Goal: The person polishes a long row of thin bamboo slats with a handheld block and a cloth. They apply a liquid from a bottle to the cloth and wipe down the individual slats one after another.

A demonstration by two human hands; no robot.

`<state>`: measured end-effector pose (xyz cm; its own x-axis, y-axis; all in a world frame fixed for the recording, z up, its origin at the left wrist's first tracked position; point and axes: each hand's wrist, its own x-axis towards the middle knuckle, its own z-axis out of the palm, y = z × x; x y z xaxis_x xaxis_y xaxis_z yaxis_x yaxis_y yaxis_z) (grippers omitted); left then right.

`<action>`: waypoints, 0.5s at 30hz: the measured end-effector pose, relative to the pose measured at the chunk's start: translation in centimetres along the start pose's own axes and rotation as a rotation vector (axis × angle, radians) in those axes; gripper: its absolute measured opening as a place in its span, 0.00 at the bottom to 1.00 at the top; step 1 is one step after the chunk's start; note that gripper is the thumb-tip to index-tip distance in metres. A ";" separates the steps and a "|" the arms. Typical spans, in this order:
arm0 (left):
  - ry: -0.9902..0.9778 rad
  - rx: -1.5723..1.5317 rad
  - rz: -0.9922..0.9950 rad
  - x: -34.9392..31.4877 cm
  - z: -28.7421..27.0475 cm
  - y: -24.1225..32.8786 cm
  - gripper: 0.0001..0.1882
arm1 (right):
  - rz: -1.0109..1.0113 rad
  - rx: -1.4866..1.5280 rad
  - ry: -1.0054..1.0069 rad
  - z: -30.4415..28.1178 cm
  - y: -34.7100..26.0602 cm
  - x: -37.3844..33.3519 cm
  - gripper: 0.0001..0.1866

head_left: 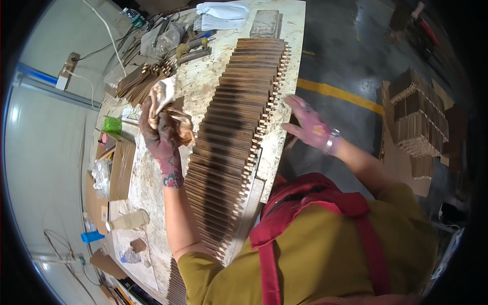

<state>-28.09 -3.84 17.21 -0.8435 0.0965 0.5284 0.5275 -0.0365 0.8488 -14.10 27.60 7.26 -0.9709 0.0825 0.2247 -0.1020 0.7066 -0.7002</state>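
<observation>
A: Hands first?
B: Left hand (161, 134) gloved, closed round a crumpled cloth (184, 127), above the table (203, 73), left of the strips. Right hand (309, 124) gloved, fingers spread, nothing seen in it, at the table's right edge. Touching? Can't tell.
A: Strips where?
B: Dark brown wooden strips (243, 92), one long row side by side down the table, pale ends facing right. Shadow across them.
A: Surface?
B: Whitish, stained, scuffed. Grey block (265, 24) at the row's far end, folded white sheet (223, 14) left of it. Loose sticks (136, 84) piled far left, green roll (112, 124) nearer, then an open cardboard box (122, 170) and a pale bottle (128, 220) lying down.
A: Room?
B: Pale wall (43, 137) on the left, with a socket block (69, 68) and cables. Right: grey floor (335, 56), yellow line (340, 95), wood stacks (418, 119) on cardboard.
</observation>
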 end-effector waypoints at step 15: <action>-1.030 0.705 0.316 0.4 4.4 -12.9 0.25 | 0.072 -0.479 -0.265 8.7 -1.0 9.0 0.51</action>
<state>-34.77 1.07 6.41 -0.3724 0.9111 0.1768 0.8946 0.3018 0.3295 -24.66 21.59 4.09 -0.9994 0.0060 -0.0338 0.0161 0.9515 -0.3071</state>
